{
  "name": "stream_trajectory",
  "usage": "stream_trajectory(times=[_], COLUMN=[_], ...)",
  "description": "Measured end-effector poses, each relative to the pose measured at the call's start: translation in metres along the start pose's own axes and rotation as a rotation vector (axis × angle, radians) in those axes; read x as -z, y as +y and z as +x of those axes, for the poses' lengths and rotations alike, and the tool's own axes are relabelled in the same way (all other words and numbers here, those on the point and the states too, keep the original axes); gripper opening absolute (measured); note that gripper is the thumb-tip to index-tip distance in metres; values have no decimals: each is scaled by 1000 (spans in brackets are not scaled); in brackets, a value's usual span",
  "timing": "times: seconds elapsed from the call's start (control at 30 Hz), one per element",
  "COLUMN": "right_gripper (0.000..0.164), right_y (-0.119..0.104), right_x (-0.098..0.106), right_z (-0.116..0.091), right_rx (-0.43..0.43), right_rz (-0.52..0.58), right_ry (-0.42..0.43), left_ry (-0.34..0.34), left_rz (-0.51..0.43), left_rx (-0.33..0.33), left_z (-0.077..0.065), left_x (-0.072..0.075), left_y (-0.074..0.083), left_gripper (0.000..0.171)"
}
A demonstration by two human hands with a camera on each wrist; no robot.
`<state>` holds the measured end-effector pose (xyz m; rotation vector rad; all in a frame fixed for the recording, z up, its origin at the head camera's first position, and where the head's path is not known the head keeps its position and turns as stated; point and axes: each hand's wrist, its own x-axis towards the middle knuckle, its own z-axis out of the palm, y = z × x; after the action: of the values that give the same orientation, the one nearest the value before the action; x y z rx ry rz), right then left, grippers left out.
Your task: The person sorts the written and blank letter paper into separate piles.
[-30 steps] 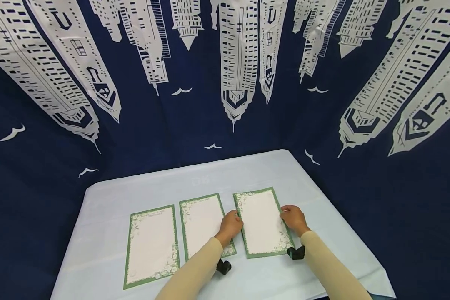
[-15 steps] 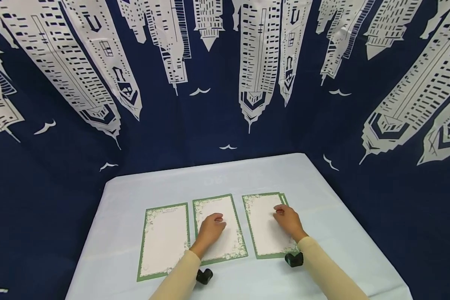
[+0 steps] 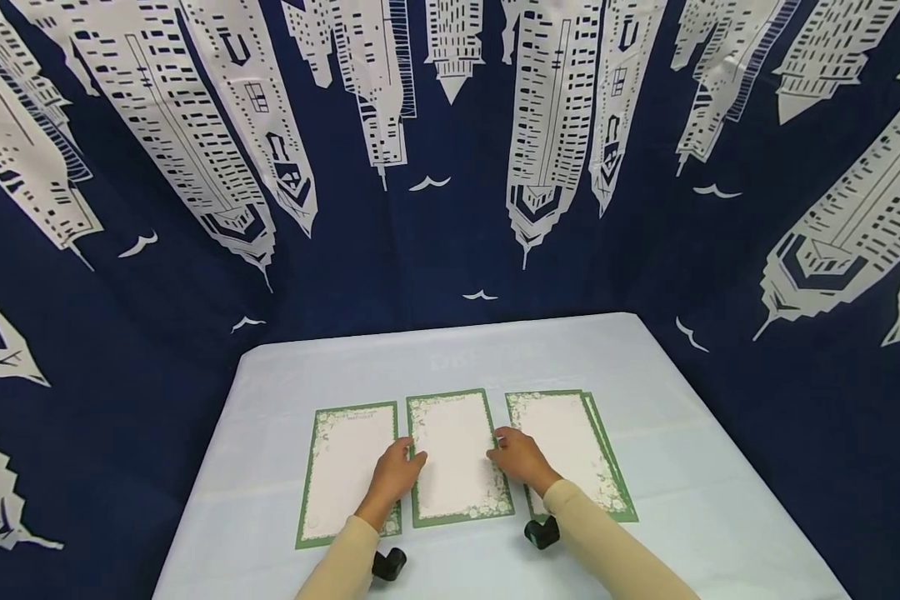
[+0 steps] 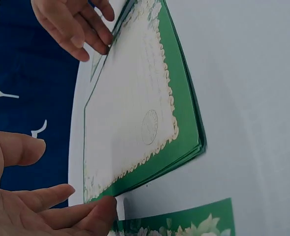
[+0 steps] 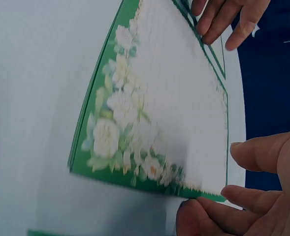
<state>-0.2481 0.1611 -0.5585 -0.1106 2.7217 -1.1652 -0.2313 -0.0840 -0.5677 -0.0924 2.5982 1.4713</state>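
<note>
In the head view, a middle stack of green-bordered floral paper sheets [image 3: 453, 458] lies flat between my hands. My left hand [image 3: 396, 475] is at its left long edge, over part of the left floral sheet [image 3: 341, 475]. At the opposite edge is my right hand [image 3: 521, 457], overlapping the right stack of floral sheets [image 3: 562, 425]. Both wrist views show thumbs raised and fingers loosely bent, with fingertips right at the edges of the middle stack [image 4: 130, 98]. Its layered green edges show at a corner. Neither hand pinches the paper.
A white cloth [image 3: 450, 358] covers the table. Behind and beside it hangs a dark blue curtain [image 3: 390, 275] printed with white buildings and birds. In the right stack, a lower sheet's border [image 3: 603, 442] sticks out on the right. Black wrist devices [image 3: 390, 564] hang below both wrists.
Both hands have let go of the right stack's edges and moved left to the middle stack. The right stack's top sheet now sits offset, showing one beneath. The head view has turned left.
</note>
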Motion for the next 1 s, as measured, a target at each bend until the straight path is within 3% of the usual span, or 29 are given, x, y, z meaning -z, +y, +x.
stream_trajectory(times=[0.3, 0.63, 0.83, 1.0], right_gripper=[44, 39, 30, 23], right_y=[-2, 8, 15, 14], right_x=[-4, -6, -6, -1], right_z=[-5, -1, 3, -2], right_rx=[9, -24, -66, -4], right_rz=[8, 206, 268, 341], right_ry=[33, 184, 144, 124], left_ry=[45, 177, 182, 188], left_rz=[-42, -177, -198, -282], left_rx=[-29, 10, 23, 32], left_z=[-3, 1, 3, 4], left_x=[-8, -13, -15, -12], left_y=[1, -6, -10, -11], left_gripper=[43, 37, 37, 39])
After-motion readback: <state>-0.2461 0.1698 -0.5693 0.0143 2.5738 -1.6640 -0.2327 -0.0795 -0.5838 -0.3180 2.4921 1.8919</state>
